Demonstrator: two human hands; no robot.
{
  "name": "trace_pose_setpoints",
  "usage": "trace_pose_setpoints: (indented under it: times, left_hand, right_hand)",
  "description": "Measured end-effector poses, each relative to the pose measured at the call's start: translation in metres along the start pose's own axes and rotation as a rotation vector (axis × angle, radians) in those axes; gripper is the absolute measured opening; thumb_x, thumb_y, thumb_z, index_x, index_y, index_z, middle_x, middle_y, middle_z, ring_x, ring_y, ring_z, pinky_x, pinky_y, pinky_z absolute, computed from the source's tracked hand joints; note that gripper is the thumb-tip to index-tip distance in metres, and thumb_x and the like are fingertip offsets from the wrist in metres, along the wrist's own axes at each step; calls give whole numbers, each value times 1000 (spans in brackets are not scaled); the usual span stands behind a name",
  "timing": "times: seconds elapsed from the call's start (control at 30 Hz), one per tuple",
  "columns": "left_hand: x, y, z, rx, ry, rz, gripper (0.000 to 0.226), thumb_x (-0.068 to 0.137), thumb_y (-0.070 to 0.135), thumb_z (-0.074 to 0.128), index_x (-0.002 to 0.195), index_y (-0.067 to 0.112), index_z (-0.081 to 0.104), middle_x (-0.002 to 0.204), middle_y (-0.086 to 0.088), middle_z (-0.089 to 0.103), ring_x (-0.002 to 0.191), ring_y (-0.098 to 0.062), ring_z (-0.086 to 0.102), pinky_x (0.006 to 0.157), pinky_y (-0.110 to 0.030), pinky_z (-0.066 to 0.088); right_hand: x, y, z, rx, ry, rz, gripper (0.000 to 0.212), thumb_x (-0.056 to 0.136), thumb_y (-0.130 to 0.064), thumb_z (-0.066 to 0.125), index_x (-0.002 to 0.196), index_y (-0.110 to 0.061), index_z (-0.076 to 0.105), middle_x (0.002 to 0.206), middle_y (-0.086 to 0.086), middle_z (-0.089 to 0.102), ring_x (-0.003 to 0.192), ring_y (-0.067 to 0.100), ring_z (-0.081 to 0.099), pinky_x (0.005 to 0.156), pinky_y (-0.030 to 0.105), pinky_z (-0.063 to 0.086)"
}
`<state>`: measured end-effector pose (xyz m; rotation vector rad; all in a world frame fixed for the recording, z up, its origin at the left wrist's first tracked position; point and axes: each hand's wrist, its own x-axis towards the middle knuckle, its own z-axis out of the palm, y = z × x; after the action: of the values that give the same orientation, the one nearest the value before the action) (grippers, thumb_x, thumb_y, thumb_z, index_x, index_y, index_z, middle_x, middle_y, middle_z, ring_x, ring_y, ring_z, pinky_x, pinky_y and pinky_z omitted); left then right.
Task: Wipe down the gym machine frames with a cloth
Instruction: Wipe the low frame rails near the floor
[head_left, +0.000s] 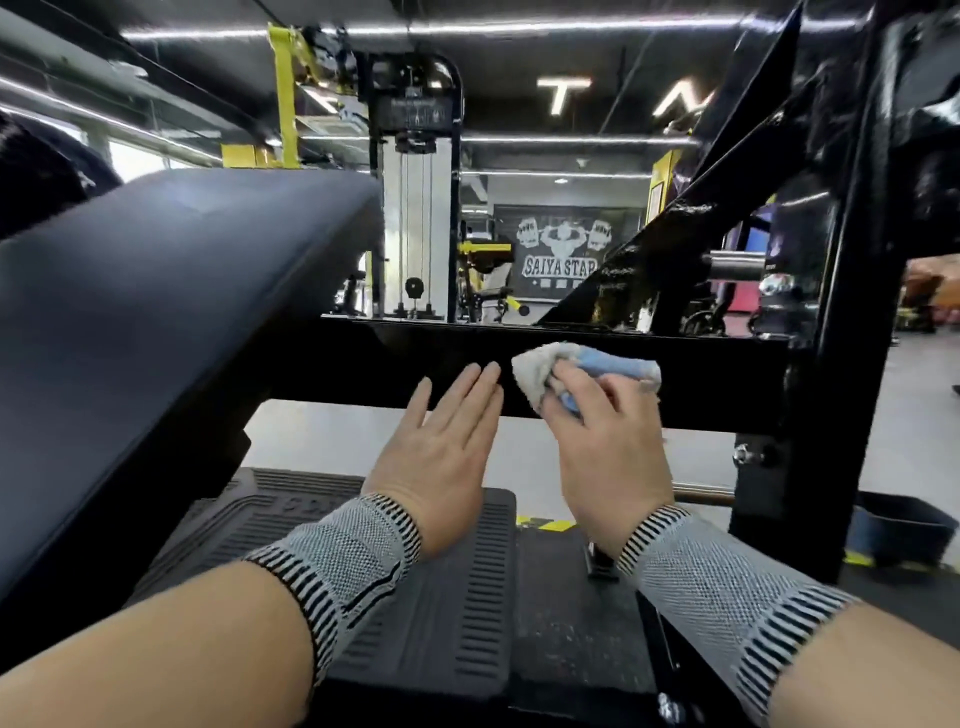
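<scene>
Wristbands (358, 561) of grey knit with striped edges are being worn on both forearms, nearest the camera. Below the hands, a ribbed black footplate (436, 613) is being seen. The left hand (441, 457) is being held flat, fingers straight and together, their tips seemingly being rested on the black crossbar (717, 384), though contact cannot be confirmed. Just beside it, the right hand (608, 441) is being curled around a bunched white and blue cloth (561, 364), which is being pressed against the crossbar's front face. Left of the left hand, a large dark padded rest (156, 322) is being shown at a tilt. Right of the right hand, a black upright (831, 364) is being joined by the crossbar. Beyond, a cable machine (415, 223) and a wall banner (561, 254) are being glimpsed.
</scene>
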<state>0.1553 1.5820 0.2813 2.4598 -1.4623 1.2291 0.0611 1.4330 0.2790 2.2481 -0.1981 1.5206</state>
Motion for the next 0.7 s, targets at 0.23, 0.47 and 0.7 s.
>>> trace_pose_setpoints:
  times: [0.23, 0.47, 0.7]
  left_hand:
    - [-12, -5, -2, 73, -194, -105, 80, 94, 29, 31, 131, 8, -37, 131, -6, -56, 138, -22, -36, 114, -47, -17]
    - [2, 8, -11, 47, -168, -132, 81, 94, 28, 31, 146, 5, -26, 149, -7, -41, 143, -23, -29, 116, -45, -12]
    - [-8, 11, -9, 82, -243, -102, 76, 96, 27, 27, 145, 2, -26, 137, -8, -49, 142, -26, -31, 119, -46, -9]
  right_hand:
    - [-9, 18, -8, -30, 4, 105, 38, 78, -4, 49, 108, -10, 70, 126, 9, 59, 93, 29, 40, 79, 43, 46]
    - [19, -25, -4, 13, -82, 45, 43, 77, -16, 39, 108, -15, 69, 123, 7, 60, 94, 31, 50, 79, 44, 47]
    - [-14, 7, -7, -1, 33, 337, 40, 80, -6, 42, 107, -12, 71, 120, 10, 57, 97, 30, 43, 89, 40, 33]
